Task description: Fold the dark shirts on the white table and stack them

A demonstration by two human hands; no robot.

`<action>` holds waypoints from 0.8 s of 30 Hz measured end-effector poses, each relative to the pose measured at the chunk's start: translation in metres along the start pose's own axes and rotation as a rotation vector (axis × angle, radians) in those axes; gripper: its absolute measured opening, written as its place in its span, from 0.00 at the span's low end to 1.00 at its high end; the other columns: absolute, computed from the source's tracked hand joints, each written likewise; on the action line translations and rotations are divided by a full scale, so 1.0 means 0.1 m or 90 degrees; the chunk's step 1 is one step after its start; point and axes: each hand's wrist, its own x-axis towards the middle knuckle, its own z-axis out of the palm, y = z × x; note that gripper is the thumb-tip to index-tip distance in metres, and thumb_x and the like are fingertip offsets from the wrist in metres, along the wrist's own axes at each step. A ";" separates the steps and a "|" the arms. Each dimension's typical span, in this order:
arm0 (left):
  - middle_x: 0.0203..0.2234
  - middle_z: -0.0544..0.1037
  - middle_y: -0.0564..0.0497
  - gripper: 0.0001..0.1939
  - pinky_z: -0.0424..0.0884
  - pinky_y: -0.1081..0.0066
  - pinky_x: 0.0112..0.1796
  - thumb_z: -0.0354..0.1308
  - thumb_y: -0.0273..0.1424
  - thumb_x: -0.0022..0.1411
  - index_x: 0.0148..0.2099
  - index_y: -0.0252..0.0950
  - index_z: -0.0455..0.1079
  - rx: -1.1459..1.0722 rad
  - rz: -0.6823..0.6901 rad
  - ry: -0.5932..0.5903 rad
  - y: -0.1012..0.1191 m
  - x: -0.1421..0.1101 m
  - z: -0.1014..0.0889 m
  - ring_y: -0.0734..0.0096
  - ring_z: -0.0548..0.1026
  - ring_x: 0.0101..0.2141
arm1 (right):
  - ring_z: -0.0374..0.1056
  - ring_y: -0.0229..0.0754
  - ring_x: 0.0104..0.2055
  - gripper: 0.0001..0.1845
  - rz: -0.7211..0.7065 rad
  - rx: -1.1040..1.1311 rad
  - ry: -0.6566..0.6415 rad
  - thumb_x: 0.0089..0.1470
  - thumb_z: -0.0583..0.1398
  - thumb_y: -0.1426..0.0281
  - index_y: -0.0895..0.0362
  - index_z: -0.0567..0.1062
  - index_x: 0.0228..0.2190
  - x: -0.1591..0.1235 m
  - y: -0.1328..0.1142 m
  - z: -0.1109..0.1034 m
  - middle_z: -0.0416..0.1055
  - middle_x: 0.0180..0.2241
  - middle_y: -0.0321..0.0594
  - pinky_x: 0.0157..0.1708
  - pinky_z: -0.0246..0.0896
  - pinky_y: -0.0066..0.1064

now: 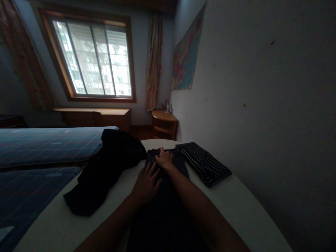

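Observation:
A dark garment [164, 213], which looks like a pair of trousers, lies lengthwise on the white round table [220, 206], its waist end at the far side. My left hand [147, 183] rests flat on its left edge, fingers spread. Near the far end my right hand [164, 159] bends its fingers onto the cloth close to the waistband; its fingertips are partly hidden. To the left, a crumpled black garment [115, 154] lies across the table. A folded black garment with white stripes [203, 162] sits at the right.
Beyond the table's left edge are a plaid-covered mattress [52, 145] and a lower one [34, 192]. A wooden corner shelf [165, 117] and a low desk [112, 112] stand at the back. The wall [249, 122] runs close along the right.

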 end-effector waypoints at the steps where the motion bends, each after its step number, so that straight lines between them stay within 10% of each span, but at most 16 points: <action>1: 0.68 0.54 0.47 0.27 0.52 0.45 0.62 0.46 0.41 0.70 0.68 0.41 0.58 -0.001 0.003 -0.007 0.00 0.00 -0.01 0.49 0.49 0.67 | 0.67 0.49 0.52 0.22 -0.009 -0.005 0.000 0.59 0.55 0.63 0.48 0.67 0.55 0.01 0.02 0.00 0.76 0.46 0.40 0.48 0.55 0.41; 15: 0.69 0.52 0.48 0.34 0.47 0.44 0.63 0.41 0.53 0.69 0.71 0.47 0.48 -0.117 0.117 -0.119 0.19 -0.04 -0.22 0.51 0.49 0.67 | 0.63 0.52 0.56 0.19 -0.027 -0.144 -0.060 0.56 0.54 0.74 0.50 0.77 0.47 0.43 0.93 -0.80 0.75 0.50 0.44 0.53 0.53 0.43; 24: 0.70 0.48 0.49 0.34 0.45 0.46 0.64 0.42 0.50 0.70 0.72 0.49 0.41 -0.109 0.112 -0.139 0.17 -0.07 -0.19 0.53 0.47 0.68 | 0.64 0.49 0.57 0.21 -0.076 -0.162 -0.095 0.60 0.50 0.74 0.48 0.74 0.50 0.41 1.08 -0.76 0.74 0.52 0.42 0.55 0.50 0.46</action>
